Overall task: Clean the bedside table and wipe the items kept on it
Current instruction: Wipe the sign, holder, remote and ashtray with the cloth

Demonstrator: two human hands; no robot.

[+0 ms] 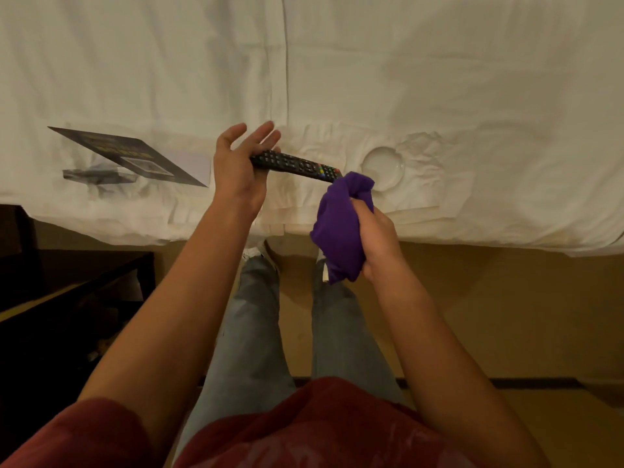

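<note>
Over the near edge of the white bed (439,79), the person holds a black remote control (297,165) in the air and works at it with a purple cloth (341,224). The left hand (236,163) carries the remote by its 9 o'clock end only: palm and thumb seem to pinch it, while the fingers are spread and lifted off the body. The right hand (378,238) is closed tight around the bunched cloth, whose top presses on the remote's 3 o'clock tip.

That loose hold looks like the main risk. A firm rub at the far tip acts on the long unsupported length, and the remote could twist out of the pinch and fall onto the bedding or past the edge to the floor. Pressing the cloth across the buttons could also trigger them.

A glass ashtray (383,167) lies on the sheet just beyond the cloth, at about 1 o'clock from it; a wide sweep could knock it. At 9 o'clock from the left hand lie a dark card (135,157) and a small dark object (98,175) that I cannot identify. The bedside table (67,298) appears to be the dark furniture at 8 o'clock.
</note>
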